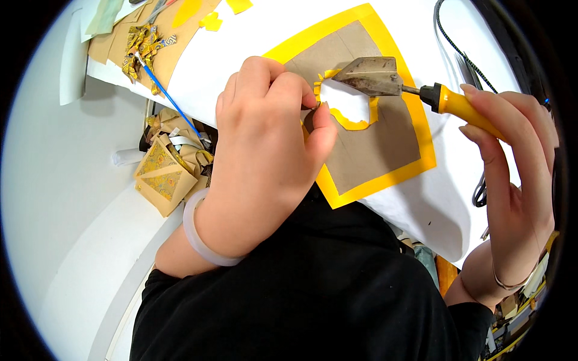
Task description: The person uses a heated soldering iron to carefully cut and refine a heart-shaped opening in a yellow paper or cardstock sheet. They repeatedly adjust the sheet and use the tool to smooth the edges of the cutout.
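A grey-brown panel [385, 129] with a yellow border lies on the white tabletop, tilted. Around the ragged opening in its middle, yellow fabric flaps [350, 124] are snipped and folded over the edge. My left hand [262, 114] is closed in a pinch at the opening's left edge, thumb and fingertips on the panel's edge there. My right hand [521, 150] grips the yellow handle of a small iron [373, 75] with a pointed, stained metal head. That head rests over the upper edge of the opening, its tip pointing left toward my left fingers.
Patterned fabric scraps [141, 51] and a blue-handled brush [165, 96] lie at the table's left edge, beside brown board. Yellow offcuts [211, 22] sit farther back. Below the edge is a heap of scraps [165, 174]. A black cord [457, 54] curves at far right.
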Motion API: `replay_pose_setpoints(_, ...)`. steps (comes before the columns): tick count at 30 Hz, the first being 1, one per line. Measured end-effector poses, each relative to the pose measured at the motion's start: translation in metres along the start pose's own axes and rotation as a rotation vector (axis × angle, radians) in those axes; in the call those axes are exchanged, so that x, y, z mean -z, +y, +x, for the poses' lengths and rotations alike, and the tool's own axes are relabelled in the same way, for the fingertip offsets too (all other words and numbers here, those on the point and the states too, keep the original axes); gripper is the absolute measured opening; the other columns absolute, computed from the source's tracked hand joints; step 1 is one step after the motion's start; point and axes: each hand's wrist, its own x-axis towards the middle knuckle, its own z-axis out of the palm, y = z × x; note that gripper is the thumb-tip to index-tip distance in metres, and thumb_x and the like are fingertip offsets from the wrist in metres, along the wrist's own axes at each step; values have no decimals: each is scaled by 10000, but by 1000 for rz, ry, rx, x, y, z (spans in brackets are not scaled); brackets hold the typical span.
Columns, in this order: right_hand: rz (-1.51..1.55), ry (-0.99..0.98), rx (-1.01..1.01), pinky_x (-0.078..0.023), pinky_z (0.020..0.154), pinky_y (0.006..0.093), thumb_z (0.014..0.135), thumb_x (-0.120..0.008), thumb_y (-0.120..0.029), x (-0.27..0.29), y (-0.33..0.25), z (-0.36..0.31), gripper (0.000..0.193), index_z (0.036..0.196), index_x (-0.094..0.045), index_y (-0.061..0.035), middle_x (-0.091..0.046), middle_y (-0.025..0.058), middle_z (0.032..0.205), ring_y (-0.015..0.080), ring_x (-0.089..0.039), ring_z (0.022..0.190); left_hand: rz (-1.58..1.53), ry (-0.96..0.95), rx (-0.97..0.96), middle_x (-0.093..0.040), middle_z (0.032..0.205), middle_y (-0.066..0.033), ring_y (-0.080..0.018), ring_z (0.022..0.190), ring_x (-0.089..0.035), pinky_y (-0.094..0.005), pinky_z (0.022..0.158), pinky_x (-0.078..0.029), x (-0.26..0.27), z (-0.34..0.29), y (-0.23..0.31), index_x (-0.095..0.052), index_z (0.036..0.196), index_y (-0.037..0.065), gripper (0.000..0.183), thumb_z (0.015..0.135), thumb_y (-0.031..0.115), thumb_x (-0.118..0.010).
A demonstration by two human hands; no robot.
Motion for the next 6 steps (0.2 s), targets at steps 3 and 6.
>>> replay_pose_setpoints(3,14,17,-14,-610,924,304,981,-762,41,-2,0,-3,284,1257,-787,-25,-741,147,1204,261,-715,1128,-2,7,1,-636,1027,-155,-320,882,-672,-396,794,-551,-2,-2,-1,-679,914,-16,161,842,-8,-823)
replay_pose_setpoints(6,71,4,-57,-610,922,303,986,-756,48,-3,0,-5,284,1258,-788,-27,-739,152,1204,264,-716,1125,-41,3,47,-641,1074,-158,-304,913,-694,-393,825,-568,-3,-7,-3,-690,932,-14,140,855,-22,-807)
